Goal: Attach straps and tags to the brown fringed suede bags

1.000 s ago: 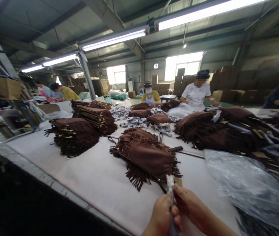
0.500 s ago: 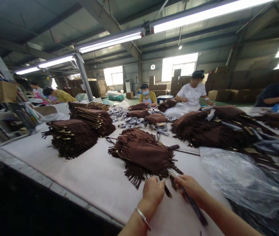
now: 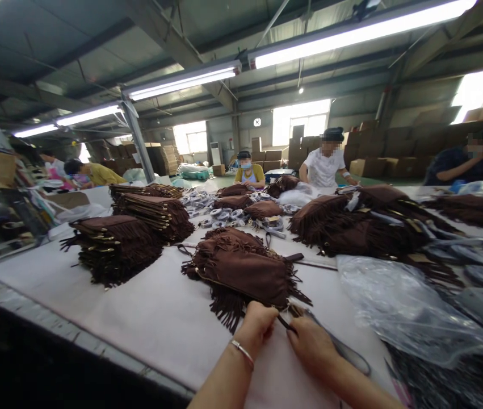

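A dark brown fringed bag (image 3: 245, 270) lies on the white table before me, its zipper edge toward me and fringe hanging over the near side. My left hand (image 3: 260, 319) is closed at the near right corner of that bag, fingertips pinched by the zipper end. Just right of it, my right hand (image 3: 311, 343) has its thumb and fingers closed on a short dark strap (image 3: 284, 322) at the same corner. What its hidden fingers hold cannot be seen. A grey strap (image 3: 354, 349) loops out on the table beyond the right hand.
Stacked fringed bags (image 3: 116, 247) stand at left, and more bags (image 3: 352, 224) are heaped at right. Clear plastic wrap (image 3: 403, 301) spreads by my right arm. Wrapped coiled straps (image 3: 224, 216) lie farther back. Co-workers, one in a white shirt (image 3: 324, 165), sit across the table.
My right hand has moved left and closer to my left hand, now at the short strap. The long strap it held lies looped at the right. My left hand has moved slightly up to the bag's corner.
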`<state>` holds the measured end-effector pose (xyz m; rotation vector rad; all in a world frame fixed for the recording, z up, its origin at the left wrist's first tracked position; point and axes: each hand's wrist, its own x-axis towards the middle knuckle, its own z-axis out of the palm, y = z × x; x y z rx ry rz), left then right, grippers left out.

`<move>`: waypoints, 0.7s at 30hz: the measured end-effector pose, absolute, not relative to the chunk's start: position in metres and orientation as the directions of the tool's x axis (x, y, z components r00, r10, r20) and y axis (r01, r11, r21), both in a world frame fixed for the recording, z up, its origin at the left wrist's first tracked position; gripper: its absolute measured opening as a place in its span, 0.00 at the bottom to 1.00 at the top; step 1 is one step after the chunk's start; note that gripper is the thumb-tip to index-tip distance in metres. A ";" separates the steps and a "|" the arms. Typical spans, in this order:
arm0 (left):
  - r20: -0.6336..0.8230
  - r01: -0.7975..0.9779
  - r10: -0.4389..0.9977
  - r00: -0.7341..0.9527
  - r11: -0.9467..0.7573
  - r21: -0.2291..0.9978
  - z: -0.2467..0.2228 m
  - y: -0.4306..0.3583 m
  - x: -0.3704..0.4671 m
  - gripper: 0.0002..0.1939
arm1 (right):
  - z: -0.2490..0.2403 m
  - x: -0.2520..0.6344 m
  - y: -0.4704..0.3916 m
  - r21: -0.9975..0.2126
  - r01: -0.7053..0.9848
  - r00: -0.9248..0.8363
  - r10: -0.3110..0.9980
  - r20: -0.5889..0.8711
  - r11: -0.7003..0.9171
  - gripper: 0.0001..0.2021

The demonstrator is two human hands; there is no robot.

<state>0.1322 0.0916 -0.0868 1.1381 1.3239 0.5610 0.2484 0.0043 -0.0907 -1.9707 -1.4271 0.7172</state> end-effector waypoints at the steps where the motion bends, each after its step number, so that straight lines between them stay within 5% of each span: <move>1: -0.488 0.245 0.838 0.243 0.434 0.867 -0.085 0.090 0.131 0.15 | -0.090 0.249 0.007 -0.803 0.526 0.278 0.949 -0.147 -0.279 0.09; 7: -0.574 0.048 0.699 0.426 0.616 0.786 -0.079 0.072 0.128 0.15 | -0.070 0.235 0.006 -0.907 0.157 0.242 0.906 -0.349 -0.391 0.13; 12: -0.542 -0.157 0.638 0.546 0.714 0.682 -0.089 0.074 0.128 0.07 | -0.081 0.229 0.000 -0.898 0.118 0.244 0.888 -0.388 -0.425 0.12; 14: -0.558 -0.192 0.651 0.514 0.721 0.666 -0.092 0.075 0.129 0.05 | -0.080 0.235 -0.010 -0.897 0.280 0.254 0.928 -0.274 -0.341 0.10; 17: -0.546 -0.226 0.684 0.483 0.700 0.677 -0.092 0.073 0.129 0.07 | -0.048 0.251 -0.030 -0.794 0.604 0.252 0.961 0.109 -0.068 0.07; 21: -0.450 -0.266 0.753 0.480 0.614 0.743 -0.088 0.066 0.128 0.07 | 0.050 0.268 -0.065 -0.895 0.373 0.093 0.950 0.297 0.243 0.13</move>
